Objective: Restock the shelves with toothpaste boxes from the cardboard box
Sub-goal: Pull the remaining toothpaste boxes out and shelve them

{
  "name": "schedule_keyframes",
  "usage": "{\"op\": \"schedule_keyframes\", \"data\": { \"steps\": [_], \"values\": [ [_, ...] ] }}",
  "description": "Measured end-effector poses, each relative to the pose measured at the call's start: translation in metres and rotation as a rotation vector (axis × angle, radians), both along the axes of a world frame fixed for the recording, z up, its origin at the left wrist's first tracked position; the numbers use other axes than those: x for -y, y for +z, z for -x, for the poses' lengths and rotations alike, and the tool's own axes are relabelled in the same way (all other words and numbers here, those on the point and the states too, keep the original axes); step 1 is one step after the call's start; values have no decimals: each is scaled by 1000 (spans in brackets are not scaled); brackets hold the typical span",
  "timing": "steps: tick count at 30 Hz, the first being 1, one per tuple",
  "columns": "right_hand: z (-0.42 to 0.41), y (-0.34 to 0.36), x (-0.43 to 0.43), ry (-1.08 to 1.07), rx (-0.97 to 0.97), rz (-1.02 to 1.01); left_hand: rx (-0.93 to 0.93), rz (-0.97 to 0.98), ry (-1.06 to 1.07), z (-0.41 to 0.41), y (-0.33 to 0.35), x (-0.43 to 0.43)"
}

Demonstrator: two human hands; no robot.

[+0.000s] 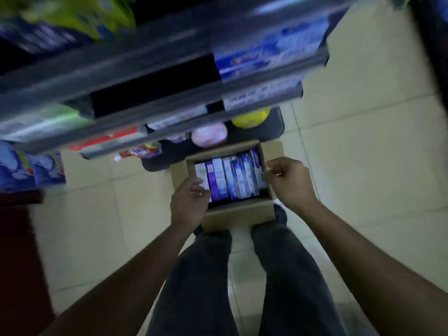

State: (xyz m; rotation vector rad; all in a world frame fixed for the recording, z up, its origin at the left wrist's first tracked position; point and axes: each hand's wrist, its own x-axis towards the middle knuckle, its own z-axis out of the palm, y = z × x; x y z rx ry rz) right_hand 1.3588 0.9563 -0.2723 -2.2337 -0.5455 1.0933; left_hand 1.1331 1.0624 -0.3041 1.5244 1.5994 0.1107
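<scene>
An open cardboard box [238, 214] sits on the tiled floor just past my feet. Several blue, purple and white toothpaste boxes [234, 177] stand packed in a row inside it. My left hand [189, 202] hovers over the box's left end, fingers slightly curled near the leftmost white carton, holding nothing. My right hand [288, 181] hangs over the right rim with fingers loosely spread and empty. Grey shelves [145, 76] rise in front, blurred, with blue toothpaste cartons [266, 57] stacked at their right end.
A dark gap [155, 90] shows in the middle shelf. Lower shelves hold a pink round pack [209, 136], a yellow one [251, 118] and red tubes [140, 151]. Blue packets [29, 168] hang at the left. My legs [242, 275] stand behind the box. Tiled floor [363, 154] lies to the right.
</scene>
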Motion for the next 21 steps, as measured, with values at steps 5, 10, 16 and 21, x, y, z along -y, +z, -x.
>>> {"op": "schedule_keyframes", "data": {
  "steps": [5,10,16,21],
  "values": [
    [42,-129,24,-95,-210,221,-205,261,-136,9,-147,26],
    [63,-228,37,-172,-266,287,-253,260,-321,-18,-276,34],
    [65,-293,52,-279,-280,224,-254,286,-382,-72,-393,35],
    [65,-318,70,-318,-302,177,-347,327,-346,-106,-452,40]
  ]
}}
